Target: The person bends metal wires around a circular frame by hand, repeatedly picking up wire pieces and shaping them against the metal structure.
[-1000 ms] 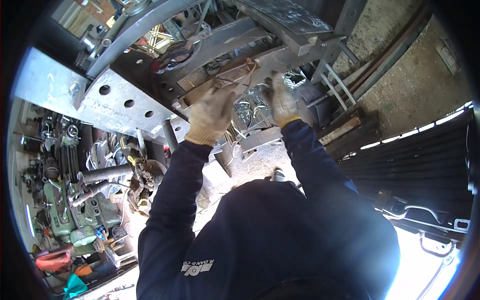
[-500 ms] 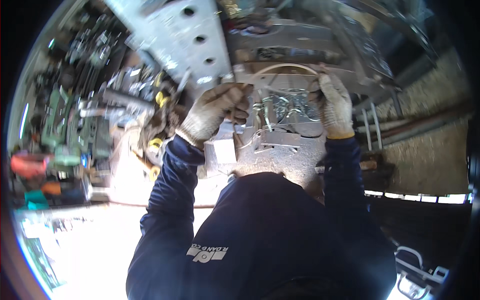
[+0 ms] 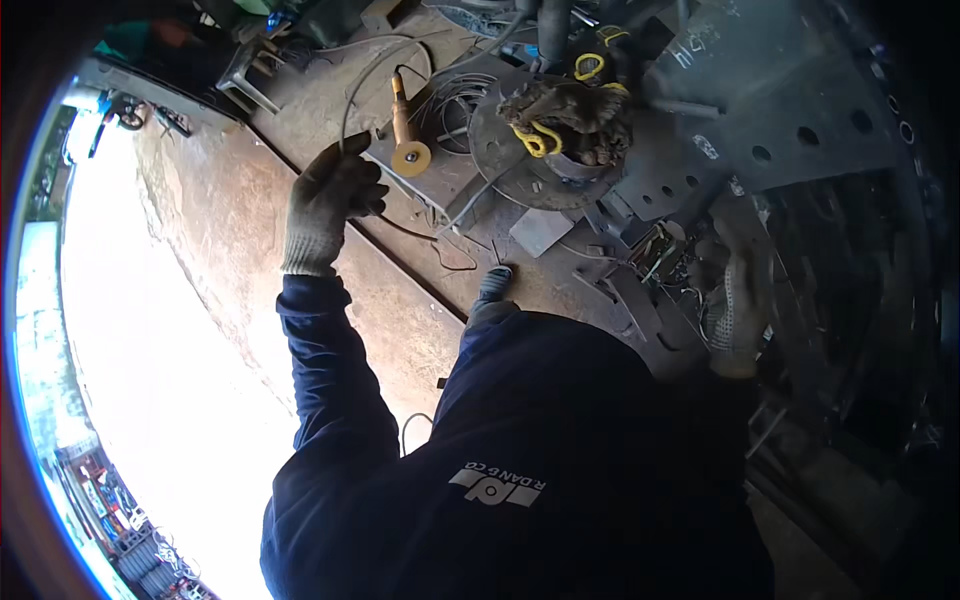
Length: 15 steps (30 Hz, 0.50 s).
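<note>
left hand point(image 3: 328, 205) in a pale knit glove is up over the rusty floor plate point(image 3: 300, 290), fingers curled shut round a thin wire point(image 3: 365, 75) that loops off toward the grinder point(image 3: 405, 125) with its tan handle and round disc. right hand point(image 3: 738, 305), gloved too, rests on dark metal parts at the right; can't tell how its fingers sit. yellow shackle point(image 3: 538, 138) lies on the round plate point(image 3: 500, 165). white chalk marks on the dark holed sheet point(image 3: 790, 110) top right.

A rusty brown metal floor point(image 3: 230, 230) runs under the scene, crossed by a straight dark seam. Hard daylight washes out the ground point(image 3: 130, 400) at left. To the right, a dark perforated steel plate point(image 3: 800, 110) lies in deep shadow.
</note>
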Tool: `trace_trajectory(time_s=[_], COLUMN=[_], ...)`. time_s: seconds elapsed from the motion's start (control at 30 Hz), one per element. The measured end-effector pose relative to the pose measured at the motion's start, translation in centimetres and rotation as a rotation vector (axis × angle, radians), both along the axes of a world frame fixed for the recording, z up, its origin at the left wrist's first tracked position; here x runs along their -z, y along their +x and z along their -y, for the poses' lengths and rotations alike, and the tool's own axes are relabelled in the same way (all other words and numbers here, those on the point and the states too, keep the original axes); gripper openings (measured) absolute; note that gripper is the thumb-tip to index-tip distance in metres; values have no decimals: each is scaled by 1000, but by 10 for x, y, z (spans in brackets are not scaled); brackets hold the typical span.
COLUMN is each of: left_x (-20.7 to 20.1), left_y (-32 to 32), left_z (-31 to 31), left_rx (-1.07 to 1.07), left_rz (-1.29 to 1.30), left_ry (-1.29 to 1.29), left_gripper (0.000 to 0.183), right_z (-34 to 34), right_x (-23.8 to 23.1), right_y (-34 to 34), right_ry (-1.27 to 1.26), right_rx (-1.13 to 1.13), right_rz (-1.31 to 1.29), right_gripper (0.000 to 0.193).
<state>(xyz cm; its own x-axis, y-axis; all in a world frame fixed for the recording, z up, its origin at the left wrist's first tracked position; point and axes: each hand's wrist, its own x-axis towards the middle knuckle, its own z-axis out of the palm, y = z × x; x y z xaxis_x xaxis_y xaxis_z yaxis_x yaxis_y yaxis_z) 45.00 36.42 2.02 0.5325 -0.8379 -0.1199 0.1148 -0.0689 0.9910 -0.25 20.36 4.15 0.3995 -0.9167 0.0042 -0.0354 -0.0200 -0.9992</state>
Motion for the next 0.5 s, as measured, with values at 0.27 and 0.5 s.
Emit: trace_trajectory(time_s=[0.27,0.5], left_x=[153,271], left_y=[83,153], left_z=[13,200], left_rx=[-133,475], left_rz=[-197,1046], left_ry=[221,512], left_gripper=[33,27], right_z=[-30,-54], right_x=[32,61], right_y=[32,17], right_ry=[271,387], right_rx=[98,160], right_rz=[-482,-767], right_gripper=[43,42])
